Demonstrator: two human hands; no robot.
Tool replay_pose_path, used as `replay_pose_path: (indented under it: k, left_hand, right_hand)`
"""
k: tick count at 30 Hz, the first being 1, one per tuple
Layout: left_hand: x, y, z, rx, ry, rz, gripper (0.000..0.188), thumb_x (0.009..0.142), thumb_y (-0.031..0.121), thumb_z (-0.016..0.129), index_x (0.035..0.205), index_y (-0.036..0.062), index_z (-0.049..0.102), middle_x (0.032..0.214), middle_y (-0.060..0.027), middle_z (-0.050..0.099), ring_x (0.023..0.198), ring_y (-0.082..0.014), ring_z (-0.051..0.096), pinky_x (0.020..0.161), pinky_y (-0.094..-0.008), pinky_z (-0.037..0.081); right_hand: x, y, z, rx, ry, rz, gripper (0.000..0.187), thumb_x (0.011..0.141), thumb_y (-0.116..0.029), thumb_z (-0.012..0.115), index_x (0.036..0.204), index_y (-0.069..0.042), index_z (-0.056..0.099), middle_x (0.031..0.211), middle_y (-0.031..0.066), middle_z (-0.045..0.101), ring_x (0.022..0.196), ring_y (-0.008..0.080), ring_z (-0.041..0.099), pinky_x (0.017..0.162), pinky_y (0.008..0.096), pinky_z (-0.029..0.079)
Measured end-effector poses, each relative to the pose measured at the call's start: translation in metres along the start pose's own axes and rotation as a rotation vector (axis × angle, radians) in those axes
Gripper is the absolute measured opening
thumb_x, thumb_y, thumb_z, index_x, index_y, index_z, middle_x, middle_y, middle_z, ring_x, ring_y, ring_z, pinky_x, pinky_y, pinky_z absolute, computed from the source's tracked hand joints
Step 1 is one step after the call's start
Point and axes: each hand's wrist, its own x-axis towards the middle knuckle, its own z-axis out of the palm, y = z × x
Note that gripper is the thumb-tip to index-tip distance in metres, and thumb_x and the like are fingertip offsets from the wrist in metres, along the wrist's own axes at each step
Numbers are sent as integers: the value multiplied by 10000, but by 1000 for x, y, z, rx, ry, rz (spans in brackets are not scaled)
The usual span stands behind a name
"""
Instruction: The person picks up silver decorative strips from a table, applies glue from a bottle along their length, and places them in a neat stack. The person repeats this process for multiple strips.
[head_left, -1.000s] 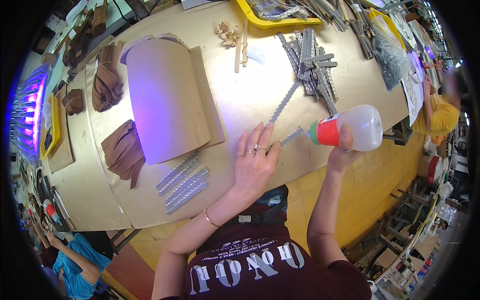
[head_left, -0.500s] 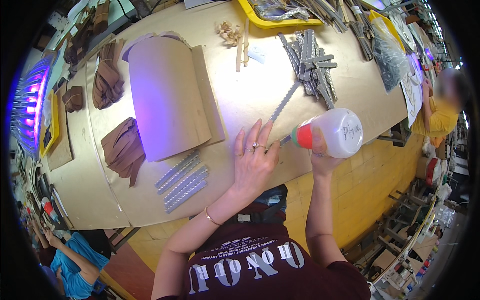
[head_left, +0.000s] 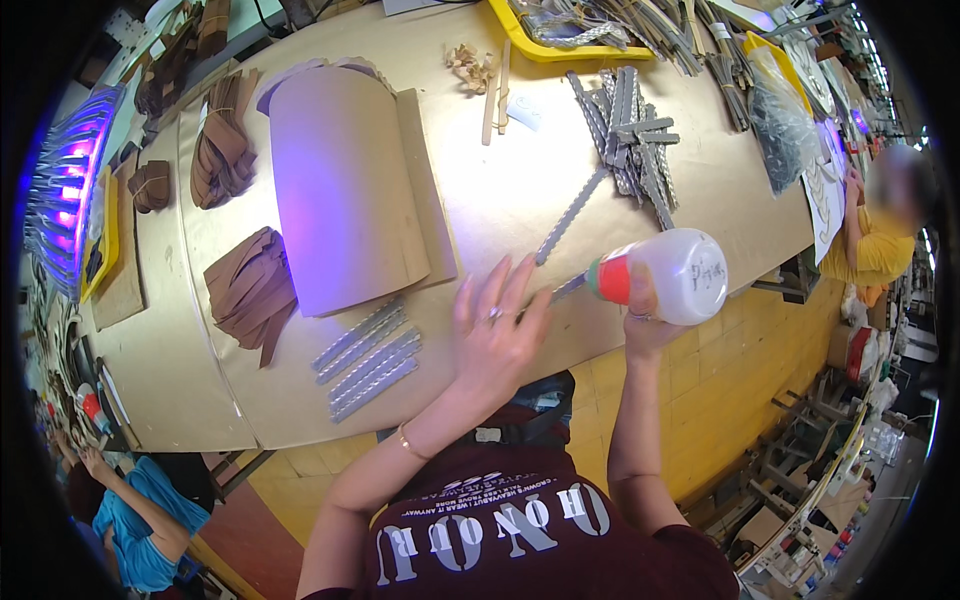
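Squeeze bottle (head_left: pixel 682 272) was clasped in the right hand (head_left: pixel 650 326) over the table (head_left: pixel 740 200), its capped end beside a gray strip (head_left: pixel 570 287) at the left hand (head_left: pixel 500 335), whose pinch could not be told, a strip heap (head_left: pixel 632 135) seen beyond.

We are holding a cloudy white, red-banded bottle (head_left: pixel 695 277) aslant, its green cap (head_left: pixel 593 277) pointing left, just beside a slim grey strip (head_left: pixel 571 287) we are touching.

Left hand (head_left: pixel 503 335) left of the bottle (head_left: pixel 693 277), back up, fingers partly spread. Right hand (head_left: pixel 645 322) gripping the bottle, thumb along its side. Right forearm near straight below bottle; left forearm angled, bottle to its right.
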Motion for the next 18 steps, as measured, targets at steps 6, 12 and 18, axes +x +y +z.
replay_pose_path:
  k: [6,12,18]
  left_hand:
    - [-32,-15,-26,65,13,-57,207,744,228,767,932,155,720,1255,-61,590,1193,-245,522,1082,-473,220]
    - [-31,-17,-22,-20,17,-93,200,724,194,782,908,148,720,1194,-52,619,1143,-243,551,1062,-483,232]
    - [-28,-17,-27,-90,7,-149,210,706,170,787,902,140,720,1202,-48,613,1152,-252,544,1068,-483,223]
  right_hand:
    - [-4,9,-2,36,1,1,400,797,-207,782,1062,39,610,1001,108,648,862,203,637,745,320,523]
    - [-21,-8,-2,143,-127,78,353,816,-136,736,1110,14,612,1039,108,653,917,235,639,828,367,510]
    - [-61,-26,3,196,-388,150,370,819,-134,710,1156,-17,611,1063,108,654,962,258,634,871,381,497]
